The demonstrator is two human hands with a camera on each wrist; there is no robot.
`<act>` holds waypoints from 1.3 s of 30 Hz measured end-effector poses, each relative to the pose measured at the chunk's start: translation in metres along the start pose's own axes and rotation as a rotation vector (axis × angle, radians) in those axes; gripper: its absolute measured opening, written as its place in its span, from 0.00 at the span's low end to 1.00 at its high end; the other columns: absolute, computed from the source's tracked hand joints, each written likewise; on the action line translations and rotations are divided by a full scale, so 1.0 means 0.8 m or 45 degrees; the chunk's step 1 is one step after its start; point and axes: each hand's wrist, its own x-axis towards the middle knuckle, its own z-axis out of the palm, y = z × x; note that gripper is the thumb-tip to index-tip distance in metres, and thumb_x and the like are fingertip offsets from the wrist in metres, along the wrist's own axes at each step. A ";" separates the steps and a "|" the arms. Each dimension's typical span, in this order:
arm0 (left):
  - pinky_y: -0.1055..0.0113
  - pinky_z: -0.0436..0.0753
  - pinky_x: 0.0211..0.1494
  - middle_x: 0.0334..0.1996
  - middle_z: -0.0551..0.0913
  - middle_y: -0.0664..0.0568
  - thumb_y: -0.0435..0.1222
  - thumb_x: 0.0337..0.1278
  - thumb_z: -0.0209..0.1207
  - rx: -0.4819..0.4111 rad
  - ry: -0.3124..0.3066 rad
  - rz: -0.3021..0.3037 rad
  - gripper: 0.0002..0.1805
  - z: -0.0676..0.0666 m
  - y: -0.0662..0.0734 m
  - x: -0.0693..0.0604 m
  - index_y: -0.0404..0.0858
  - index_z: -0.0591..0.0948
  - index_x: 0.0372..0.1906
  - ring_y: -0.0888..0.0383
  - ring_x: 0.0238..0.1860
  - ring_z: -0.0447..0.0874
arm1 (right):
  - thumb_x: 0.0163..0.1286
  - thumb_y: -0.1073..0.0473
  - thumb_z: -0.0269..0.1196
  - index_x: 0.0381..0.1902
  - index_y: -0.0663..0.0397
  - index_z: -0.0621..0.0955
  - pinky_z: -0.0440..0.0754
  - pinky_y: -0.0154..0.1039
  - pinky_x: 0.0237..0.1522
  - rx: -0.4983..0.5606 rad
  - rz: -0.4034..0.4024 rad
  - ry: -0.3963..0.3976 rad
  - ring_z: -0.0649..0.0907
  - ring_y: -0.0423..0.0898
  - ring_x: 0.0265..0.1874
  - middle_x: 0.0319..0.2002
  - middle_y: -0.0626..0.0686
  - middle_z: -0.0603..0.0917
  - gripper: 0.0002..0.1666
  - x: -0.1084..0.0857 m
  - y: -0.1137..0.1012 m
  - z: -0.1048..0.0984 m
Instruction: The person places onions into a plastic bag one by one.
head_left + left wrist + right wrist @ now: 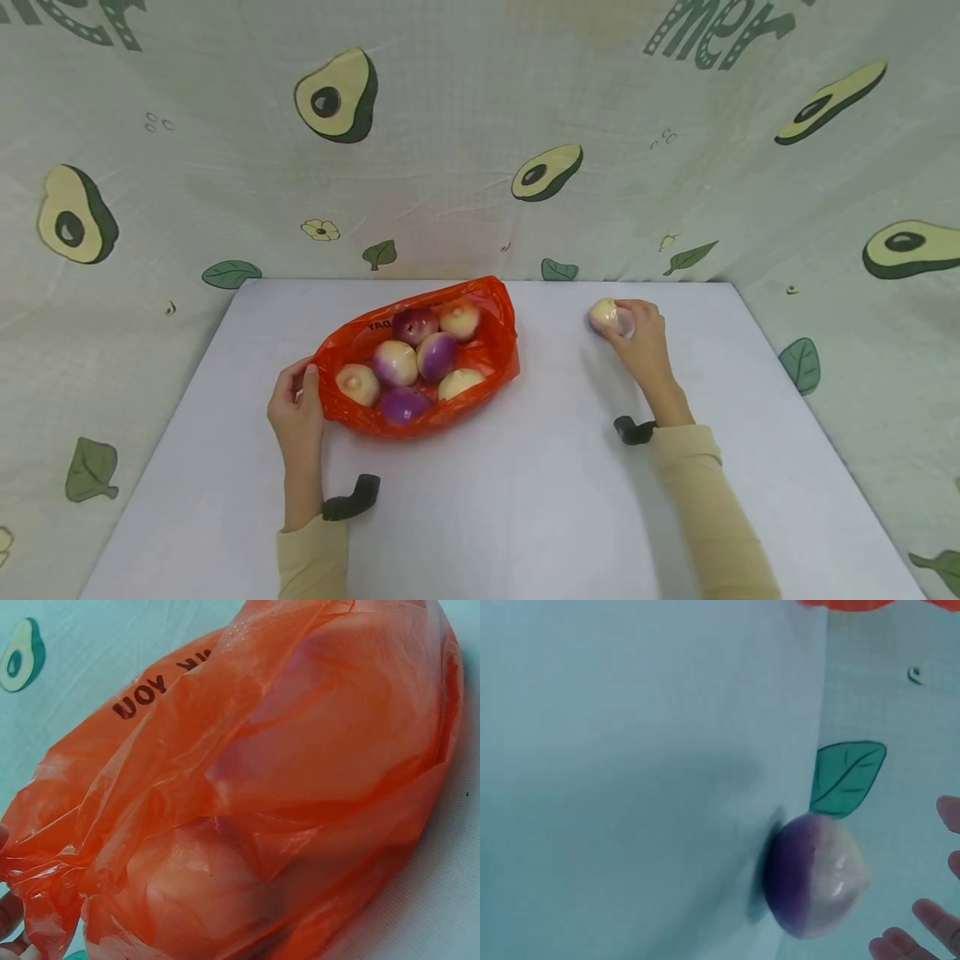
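A red plastic bag [504,367] lies open-mouthed on the table, left of centre, holding several purple-and-white turnips [395,363]. My left hand [296,408] pinches the bag's left rim between thumb and fingers. In the left wrist view the crinkled bag [225,772] covers most of the picture, and only fingertips [9,915] show at its edge. One more turnip [602,317] stands on the table at the back right. My right hand [643,340] is over it. From the right wrist view, the fingers [937,922] are spread above that turnip [814,876], with a gap between.
The white table [480,517] ends at the back against a pale cloth [450,208] printed with avocados and leaves. Similar cloth continues along both sides. A black wrist mount [352,498] juts from the left wrist, another black mount [633,430] from the right.
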 end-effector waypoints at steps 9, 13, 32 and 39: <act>0.88 0.73 0.46 0.51 0.79 0.50 0.48 0.66 0.48 0.001 -0.001 0.004 0.21 0.000 0.000 -0.001 0.40 0.76 0.55 0.70 0.45 0.71 | 0.59 0.62 0.63 0.61 0.65 0.66 0.60 0.63 0.61 -0.062 0.097 -0.104 0.62 0.69 0.60 0.60 0.72 0.61 0.34 0.010 0.031 -0.002; 0.88 0.73 0.46 0.51 0.79 0.49 0.48 0.66 0.48 -0.003 0.003 0.009 0.21 0.000 0.001 -0.002 0.39 0.77 0.55 0.70 0.45 0.71 | 0.59 0.61 0.64 0.65 0.63 0.63 0.59 0.63 0.63 -0.068 0.116 -0.160 0.62 0.70 0.61 0.60 0.73 0.60 0.37 0.016 0.042 0.003; 0.88 0.72 0.45 0.50 0.79 0.48 0.47 0.66 0.48 0.000 0.019 0.036 0.21 0.001 -0.001 0.000 0.38 0.77 0.53 0.71 0.44 0.71 | 0.61 0.54 0.63 0.65 0.56 0.61 0.65 0.64 0.58 -0.201 0.214 -0.241 0.69 0.69 0.52 0.56 0.75 0.62 0.38 0.043 0.047 0.011; 0.87 0.73 0.46 0.51 0.79 0.49 0.48 0.66 0.48 0.006 0.017 0.022 0.21 0.001 0.000 0.000 0.39 0.77 0.54 0.71 0.45 0.71 | 0.61 0.54 0.63 0.65 0.58 0.62 0.66 0.65 0.56 -0.274 0.203 -0.281 0.71 0.70 0.51 0.55 0.76 0.64 0.38 0.046 0.039 0.005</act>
